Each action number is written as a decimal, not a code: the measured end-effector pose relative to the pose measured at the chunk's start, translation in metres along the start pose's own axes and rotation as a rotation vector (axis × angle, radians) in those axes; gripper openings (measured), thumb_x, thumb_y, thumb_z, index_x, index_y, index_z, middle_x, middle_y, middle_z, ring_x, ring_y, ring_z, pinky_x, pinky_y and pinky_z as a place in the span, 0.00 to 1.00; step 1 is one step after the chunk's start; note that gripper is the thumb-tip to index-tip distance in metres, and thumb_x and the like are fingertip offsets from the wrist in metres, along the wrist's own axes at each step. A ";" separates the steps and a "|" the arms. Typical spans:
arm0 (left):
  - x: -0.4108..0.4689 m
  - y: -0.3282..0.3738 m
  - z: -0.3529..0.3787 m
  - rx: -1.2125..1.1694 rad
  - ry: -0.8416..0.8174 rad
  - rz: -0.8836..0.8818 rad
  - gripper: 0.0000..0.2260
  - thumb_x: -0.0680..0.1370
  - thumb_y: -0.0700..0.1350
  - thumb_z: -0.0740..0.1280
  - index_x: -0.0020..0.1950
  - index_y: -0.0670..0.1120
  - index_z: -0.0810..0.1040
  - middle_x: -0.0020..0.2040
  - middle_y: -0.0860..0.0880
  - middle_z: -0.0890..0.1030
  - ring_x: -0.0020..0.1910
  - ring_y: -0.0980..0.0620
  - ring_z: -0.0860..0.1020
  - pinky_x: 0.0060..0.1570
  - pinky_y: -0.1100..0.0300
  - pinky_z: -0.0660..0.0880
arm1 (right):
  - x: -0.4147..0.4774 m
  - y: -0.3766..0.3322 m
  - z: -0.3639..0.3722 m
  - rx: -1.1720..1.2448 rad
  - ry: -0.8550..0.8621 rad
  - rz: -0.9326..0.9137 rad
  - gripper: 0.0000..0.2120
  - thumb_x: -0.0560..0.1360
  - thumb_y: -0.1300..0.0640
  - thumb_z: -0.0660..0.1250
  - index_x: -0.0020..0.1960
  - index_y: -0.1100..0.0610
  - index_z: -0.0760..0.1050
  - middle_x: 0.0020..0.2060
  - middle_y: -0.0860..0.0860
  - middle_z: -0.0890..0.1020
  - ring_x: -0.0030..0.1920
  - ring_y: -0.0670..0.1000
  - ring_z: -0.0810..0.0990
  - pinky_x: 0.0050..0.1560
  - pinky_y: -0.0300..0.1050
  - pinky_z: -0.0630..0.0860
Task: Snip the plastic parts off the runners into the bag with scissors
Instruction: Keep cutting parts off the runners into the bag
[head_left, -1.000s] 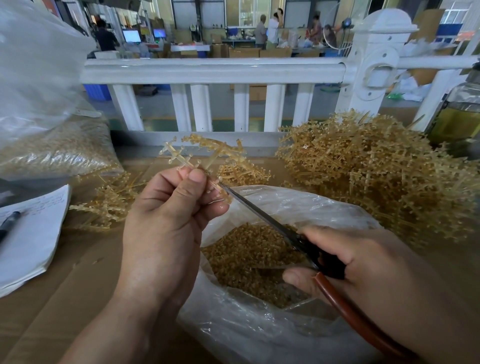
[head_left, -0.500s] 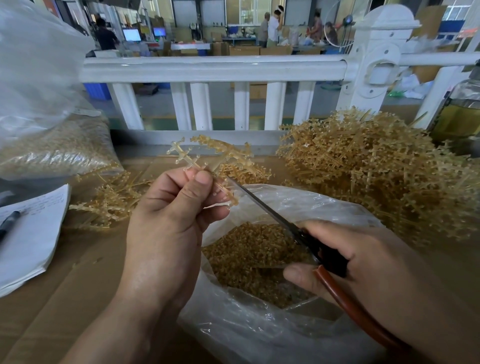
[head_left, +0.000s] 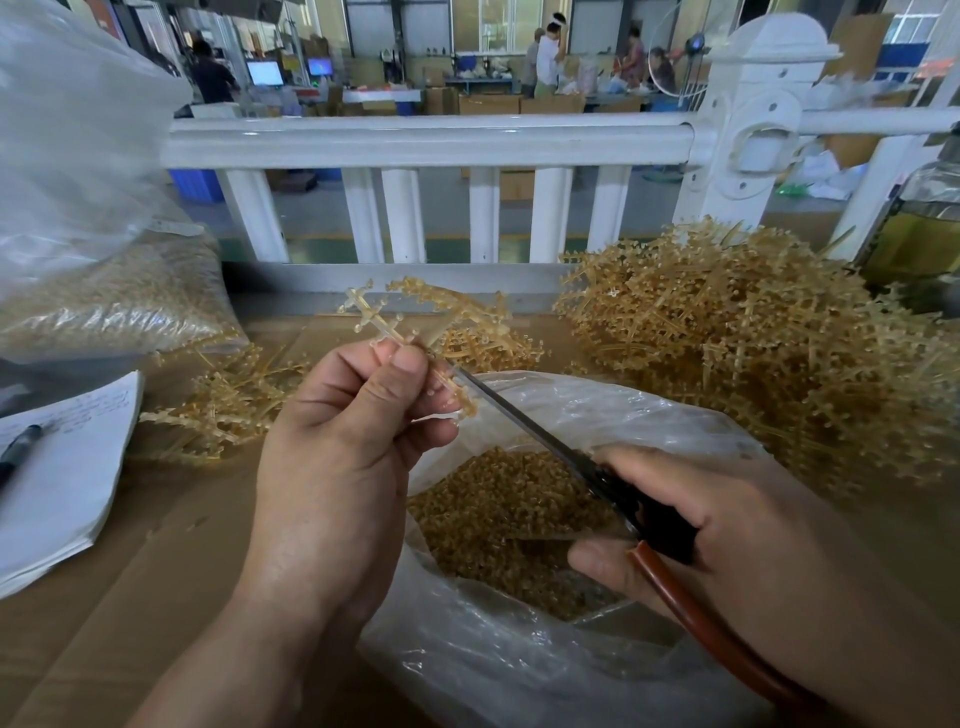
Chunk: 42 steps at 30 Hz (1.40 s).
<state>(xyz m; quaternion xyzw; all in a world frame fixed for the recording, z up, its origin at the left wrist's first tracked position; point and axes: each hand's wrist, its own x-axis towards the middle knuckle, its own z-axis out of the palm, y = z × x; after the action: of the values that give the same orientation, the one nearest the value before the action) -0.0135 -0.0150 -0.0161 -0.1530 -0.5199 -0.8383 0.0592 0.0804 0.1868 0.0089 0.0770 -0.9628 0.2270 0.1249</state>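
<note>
Pinched between thumb and curled fingers, the runner sits in the left hand. That hand is raised with its back to the camera, thumb on top, forearm coming up from the bottom edge. The runner's branched end sticks up and away past the fingertips, and a short stretch with little parts on it pokes out to the right, over the bag.

Right hand is wrapped around the scissors handles, which are black near the pivot with a reddish-brown loop running back under the palm. Blades point up-left and the tip meets the runner just beside the left thumb. Can't tell how far apart the blades are.

Under both hands the clear plastic bag gapes open on the cardboard tabletop, with a heap of small amber parts inside. Big tangle of uncut runners sits to the right, and a smaller scatter to the left, beside a notepad with a pen on it. White railing runs along the far side.
</note>
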 end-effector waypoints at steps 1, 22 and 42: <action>0.000 0.000 0.000 0.002 0.001 0.001 0.09 0.78 0.45 0.71 0.38 0.51 0.80 0.39 0.50 0.80 0.37 0.54 0.79 0.39 0.61 0.79 | 0.000 0.000 0.000 0.010 -0.003 0.007 0.27 0.68 0.22 0.56 0.51 0.40 0.76 0.33 0.42 0.78 0.34 0.41 0.78 0.38 0.40 0.74; -0.003 0.002 0.003 0.016 0.013 -0.006 0.08 0.77 0.45 0.69 0.37 0.51 0.81 0.38 0.50 0.80 0.37 0.54 0.79 0.38 0.61 0.79 | -0.001 -0.005 -0.001 -0.047 -0.016 0.042 0.31 0.66 0.21 0.54 0.56 0.41 0.73 0.38 0.41 0.82 0.40 0.41 0.80 0.35 0.42 0.79; -0.004 0.003 0.006 0.017 0.013 -0.012 0.08 0.74 0.46 0.70 0.35 0.52 0.81 0.37 0.50 0.80 0.36 0.55 0.78 0.38 0.62 0.78 | 0.000 0.000 0.001 -0.001 0.002 -0.002 0.28 0.69 0.24 0.56 0.52 0.44 0.79 0.33 0.44 0.80 0.35 0.43 0.80 0.33 0.43 0.75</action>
<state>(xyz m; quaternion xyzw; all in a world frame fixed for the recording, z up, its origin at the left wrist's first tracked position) -0.0077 -0.0109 -0.0123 -0.1440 -0.5277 -0.8351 0.0591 0.0805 0.1862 0.0087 0.0777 -0.9627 0.2265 0.1259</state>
